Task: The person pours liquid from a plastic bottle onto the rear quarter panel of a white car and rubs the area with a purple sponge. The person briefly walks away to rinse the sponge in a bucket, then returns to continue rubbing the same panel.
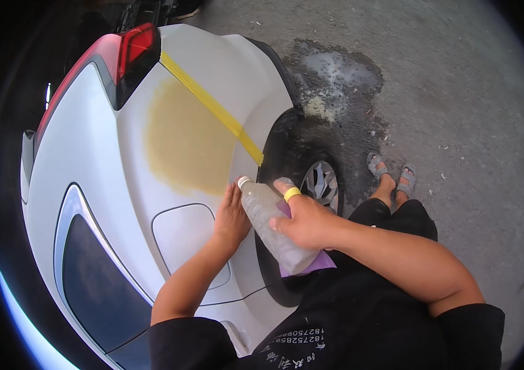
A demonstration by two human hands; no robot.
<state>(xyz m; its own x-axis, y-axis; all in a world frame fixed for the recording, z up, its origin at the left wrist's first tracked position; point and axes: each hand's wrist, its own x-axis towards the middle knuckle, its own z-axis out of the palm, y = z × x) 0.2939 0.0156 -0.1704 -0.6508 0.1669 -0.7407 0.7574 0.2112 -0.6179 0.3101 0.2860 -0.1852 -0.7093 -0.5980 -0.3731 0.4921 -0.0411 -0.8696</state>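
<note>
A cloudy, translucent plastic bottle (273,229) with a white cap is gripped by my right hand (308,219), its capped end tilted toward the car. Yellow tape wraps a finger of that hand. A thin purple sheet (320,262) lies under the bottle and also shows near the fingers; whether the hand grips it too is hidden. My left hand (232,216) rests open, fingers stretched out, against the white car panel (135,139) beside the fuel door (181,231). Just beyond it is a yellowish-tan patch (185,142), bordered by a yellow tape strip (212,108).
A red tail light (135,49) sits at the car's far corner. The rear wheel (321,185) stands in its dark arch near my right hand. Wet, whitish stains (336,77) mark the grey pavement. My sandalled feet (391,172) are beside the wheel.
</note>
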